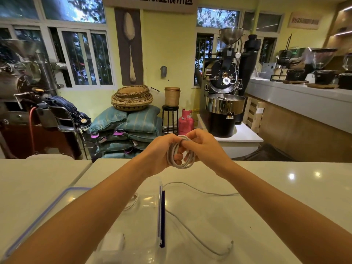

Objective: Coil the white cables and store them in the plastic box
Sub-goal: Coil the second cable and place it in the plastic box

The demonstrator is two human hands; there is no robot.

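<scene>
Both hands meet above the far edge of the white table (266, 187), holding a coiled white cable (179, 155) between them. The left hand (162, 151) is closed around the left side of the coil, its fingers wrapped through the loops. The right hand (203, 147) grips the top and right side, with a fingertip pressed over the strands; how many loops the coil has is hard to count, since the fingers cover part of it.

Nearer than the coil, on the table, stands the clear plastic box (152, 199), with a dark blue clip on its right wall. Its transparent sides blend into the tabletop, and the left forearm crosses over its left part, so its full outline cannot be traced. A bit of white cord (133, 203) shows inside the box, mostly hidden by that forearm. Left of the box lies a clear lid (47, 212) with a blue rim, cut across by the arm and by the bottom edge of the view. A blurred white block (112, 242), perhaps a charger, sits at the near end of the box.

Right of the box, a loose white cable (198, 233) trails across the table; its upper stretch disappears behind the right forearm.
</scene>
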